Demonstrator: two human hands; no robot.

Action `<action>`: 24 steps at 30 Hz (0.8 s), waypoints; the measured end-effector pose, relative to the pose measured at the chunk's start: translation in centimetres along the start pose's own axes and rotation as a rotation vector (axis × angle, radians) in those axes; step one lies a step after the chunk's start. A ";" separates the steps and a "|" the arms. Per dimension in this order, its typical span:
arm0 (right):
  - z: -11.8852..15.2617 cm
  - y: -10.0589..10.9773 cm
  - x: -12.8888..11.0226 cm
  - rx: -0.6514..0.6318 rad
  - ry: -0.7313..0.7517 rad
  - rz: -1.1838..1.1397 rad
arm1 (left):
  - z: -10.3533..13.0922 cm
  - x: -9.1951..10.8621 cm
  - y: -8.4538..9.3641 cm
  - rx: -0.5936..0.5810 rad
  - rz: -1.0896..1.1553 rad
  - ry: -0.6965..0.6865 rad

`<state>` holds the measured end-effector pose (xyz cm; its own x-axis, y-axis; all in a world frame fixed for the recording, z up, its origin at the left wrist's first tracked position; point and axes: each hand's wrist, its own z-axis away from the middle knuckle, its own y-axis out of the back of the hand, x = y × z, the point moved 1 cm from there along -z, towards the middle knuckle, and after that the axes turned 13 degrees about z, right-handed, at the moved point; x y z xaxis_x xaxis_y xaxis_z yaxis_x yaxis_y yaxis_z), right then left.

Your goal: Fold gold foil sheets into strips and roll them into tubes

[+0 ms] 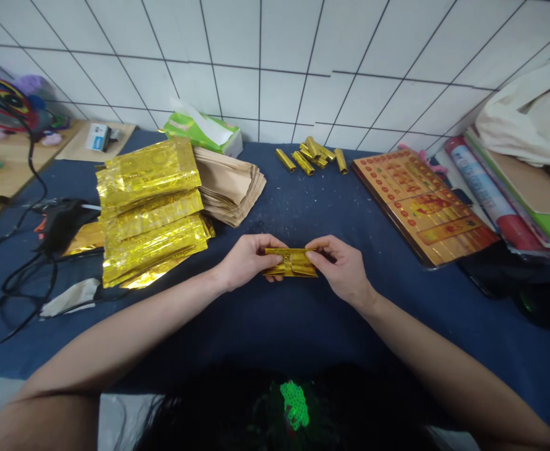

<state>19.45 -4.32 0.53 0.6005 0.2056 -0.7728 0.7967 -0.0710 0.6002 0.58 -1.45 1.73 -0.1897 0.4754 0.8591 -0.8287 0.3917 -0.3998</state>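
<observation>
The left hand (251,262) and the right hand (343,266) pinch one small folded gold paper (292,263) — one hand at each end — just over the blue bench (256,326). Little gold rolls (312,155) lie near the wall. Big gold sheets (153,213) are piled on the left.

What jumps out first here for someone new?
Probably the shiny gold foil sheets, heaped left of centre. Then the small gold foil piece pinched between the left hand and right hand, with gold rolls piled beyond, near the tiled wall.
</observation>
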 end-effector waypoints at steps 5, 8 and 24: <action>0.1 -0.2 0.0 0.002 -0.009 -0.005 | 0.0 -0.1 -0.1 -0.001 -0.001 0.005; 0.1 0.1 -0.1 0.036 0.021 -0.018 | 0.0 -0.1 -0.2 0.020 0.005 0.004; 0.1 0.3 -0.2 0.155 0.629 0.822 | -0.2 0.4 1.6 0.313 -0.735 -0.441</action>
<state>19.57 -4.47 0.85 0.8526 0.5049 0.1346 0.1860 -0.5339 0.8249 -0.71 -0.53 1.36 0.3118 -0.1789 0.9332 -0.9132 0.2148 0.3463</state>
